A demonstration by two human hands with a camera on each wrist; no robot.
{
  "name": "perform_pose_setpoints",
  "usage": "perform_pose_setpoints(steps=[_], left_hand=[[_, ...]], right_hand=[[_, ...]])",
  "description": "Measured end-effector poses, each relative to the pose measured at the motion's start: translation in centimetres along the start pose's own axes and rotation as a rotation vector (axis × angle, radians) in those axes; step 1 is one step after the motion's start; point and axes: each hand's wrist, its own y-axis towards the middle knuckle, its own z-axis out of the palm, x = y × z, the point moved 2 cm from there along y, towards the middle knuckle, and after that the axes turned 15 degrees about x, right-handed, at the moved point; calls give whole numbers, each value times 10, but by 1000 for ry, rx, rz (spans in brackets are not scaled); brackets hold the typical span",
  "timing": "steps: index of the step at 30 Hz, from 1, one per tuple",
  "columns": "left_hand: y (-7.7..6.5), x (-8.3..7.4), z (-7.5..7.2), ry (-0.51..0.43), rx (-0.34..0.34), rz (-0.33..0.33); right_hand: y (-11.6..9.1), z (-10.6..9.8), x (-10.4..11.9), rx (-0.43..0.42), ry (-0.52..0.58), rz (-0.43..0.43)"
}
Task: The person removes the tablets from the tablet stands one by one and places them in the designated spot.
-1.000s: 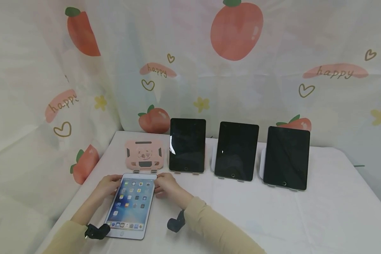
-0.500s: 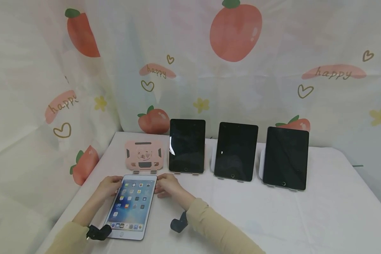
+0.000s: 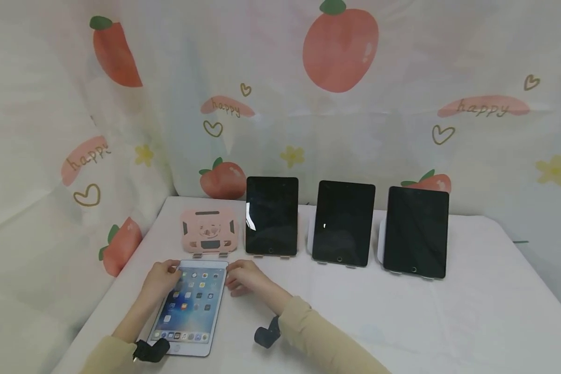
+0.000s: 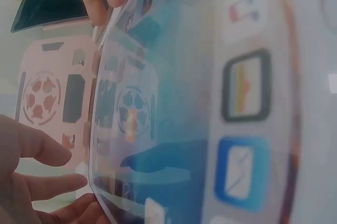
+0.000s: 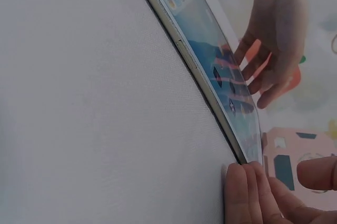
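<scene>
A white-framed tablet (image 3: pixel 191 306) lies flat on the table with its screen lit and app icons showing. My left hand (image 3: pixel 160 279) is at its upper left corner; in the left wrist view the thumb (image 4: pixel 50 150) stands apart from the fingers, which reach along the edge. At the upper right corner is my right hand (image 3: pixel 250 278). Its fingertips (image 5: pixel 239 182) touch or nearly touch the tablet's edge in the right wrist view, while the thumb stays clear. Just behind the tablet, a pink case (image 3: pixel 210 231) with cutouts leans on a small stand.
Three dark-screened tablets stand propped in a row at the back: a left one (image 3: pixel 271 215), a middle one (image 3: pixel 343 223) and a right one (image 3: pixel 416 231). A white cloth (image 3: pixel 355 311) covers the table. A fruit-print curtain (image 3: pixel 378 135) hangs behind and to the left.
My left hand has shifted inward, its thumb side now over the tablet's left edge. The right hand has loosened slightly at the other corner. The head view has turned a little.
</scene>
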Motion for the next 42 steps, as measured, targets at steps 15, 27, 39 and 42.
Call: perform_pose_setpoints(steps=[15, 27, 39, 42], left_hand=[[-5, -23, 22, 58, -127, 26], [4, -54, 37, -88, -117, 127], [15, -76, 47, -125, -111, 165], [17, -83, 48, -138, -104, 176]], right_hand=[[-16, -16, -8, 19, -125, -109], [-33, -40, -14, -129, -242, -217], [-46, -70, -11, -349, -309, -303], [-49, -77, -9, -384, -311, -297]])
